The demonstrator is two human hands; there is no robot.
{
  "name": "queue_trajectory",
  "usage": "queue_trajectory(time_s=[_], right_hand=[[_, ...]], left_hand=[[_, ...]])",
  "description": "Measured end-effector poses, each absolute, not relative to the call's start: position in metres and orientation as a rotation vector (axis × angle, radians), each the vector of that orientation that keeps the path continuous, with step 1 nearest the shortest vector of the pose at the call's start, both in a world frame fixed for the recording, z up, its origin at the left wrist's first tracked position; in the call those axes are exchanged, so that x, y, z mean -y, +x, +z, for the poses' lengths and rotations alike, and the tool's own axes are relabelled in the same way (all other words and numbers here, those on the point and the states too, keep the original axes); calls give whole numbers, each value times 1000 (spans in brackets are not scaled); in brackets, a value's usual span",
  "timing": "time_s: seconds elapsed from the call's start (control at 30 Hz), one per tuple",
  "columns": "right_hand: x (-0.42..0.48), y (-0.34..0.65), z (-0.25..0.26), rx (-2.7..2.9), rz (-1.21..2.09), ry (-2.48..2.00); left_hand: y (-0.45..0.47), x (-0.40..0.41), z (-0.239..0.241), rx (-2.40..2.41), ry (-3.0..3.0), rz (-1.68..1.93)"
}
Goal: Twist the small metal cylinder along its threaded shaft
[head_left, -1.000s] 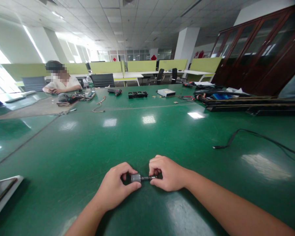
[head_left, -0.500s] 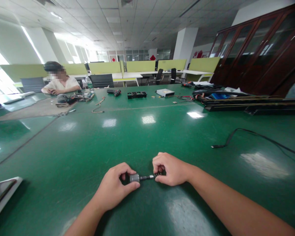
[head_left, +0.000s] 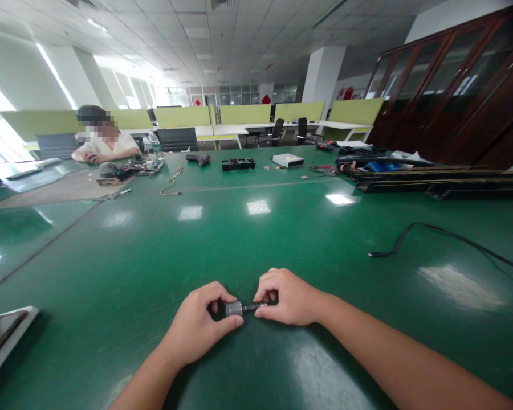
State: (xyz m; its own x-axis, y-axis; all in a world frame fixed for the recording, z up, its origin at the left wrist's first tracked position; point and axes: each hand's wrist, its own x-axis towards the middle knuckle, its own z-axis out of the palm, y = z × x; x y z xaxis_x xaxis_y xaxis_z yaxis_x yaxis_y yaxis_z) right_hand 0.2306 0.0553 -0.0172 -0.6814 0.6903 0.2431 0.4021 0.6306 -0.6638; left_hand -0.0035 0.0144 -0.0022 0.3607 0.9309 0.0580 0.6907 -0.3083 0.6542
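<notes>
Low over the green table [head_left: 222,239], my left hand [head_left: 196,324] pinches a small grey metal cylinder [head_left: 235,308] between thumb and fingers. A thin dark rod [head_left: 248,307] sticks out of the cylinder to the right, lying about level. My right hand [head_left: 288,299] has its thumb and fingertips closed round the far end of this rod. Those fingers hide most of that end, including the dark ribbed piece seen there earlier. The two hands face each other with only a short stretch of rod between them.
A black cable [head_left: 410,225] lies on the right. At left is a white-edged flat object [head_left: 12,336]. Farther back are a power drill [head_left: 199,160], a black slotted part [head_left: 238,164], a silver box [head_left: 288,160] and long dark rails [head_left: 410,181]. Someone sits at the far left.
My right hand has slid left along the rod, closer to the cylinder, and now covers the silver section and the ribbed piece. The left hand holds still.
</notes>
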Motion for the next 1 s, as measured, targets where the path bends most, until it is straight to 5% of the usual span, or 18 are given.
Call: queue_trajectory(time_s=[1.0], right_hand=[[-47, 221, -15, 2404, 790, -858]], left_hand=[[1, -16, 1, -1439, 2088, 566]])
